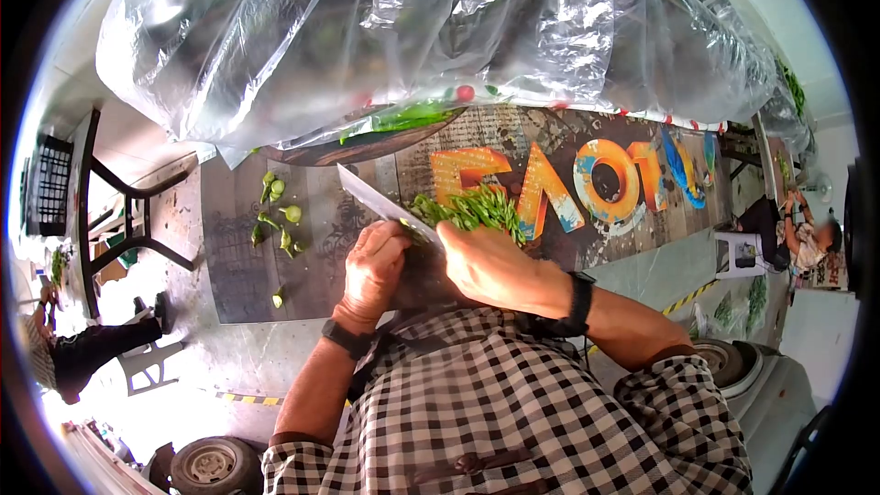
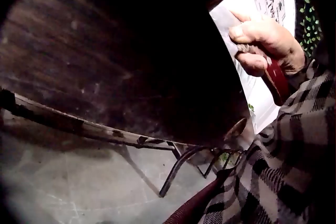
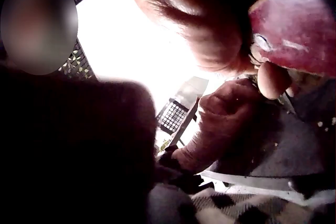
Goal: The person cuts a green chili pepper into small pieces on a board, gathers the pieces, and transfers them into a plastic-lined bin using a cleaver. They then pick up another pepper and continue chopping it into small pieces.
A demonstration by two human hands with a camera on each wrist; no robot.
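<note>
My right hand (image 1: 495, 268) grips a kitchen knife by its red handle (image 2: 276, 79). The broad knife blade (image 1: 368, 194) points away to the left over the table. Close beside the blade, my left hand (image 1: 374, 268) has its fingers curled round a small green vegetable piece (image 1: 414, 227), mostly hidden by hand and knife. Just beyond both hands lies a heap of cut green vegetables (image 1: 477, 209). Several small pale-green vegetable ends (image 1: 291, 214) are scattered left of my left hand. In the right wrist view, the left hand (image 3: 226, 113) is right beside the knife hand.
The dark printed table (image 1: 247, 284) bears large orange letters. Crumpled clear plastic (image 1: 440, 27) covers its far side, with long green vegetables (image 1: 408, 117) at its edge. One person (image 1: 807, 240) sits far right near a white stool (image 1: 741, 252); another person's legs (image 1: 105, 348) show at left.
</note>
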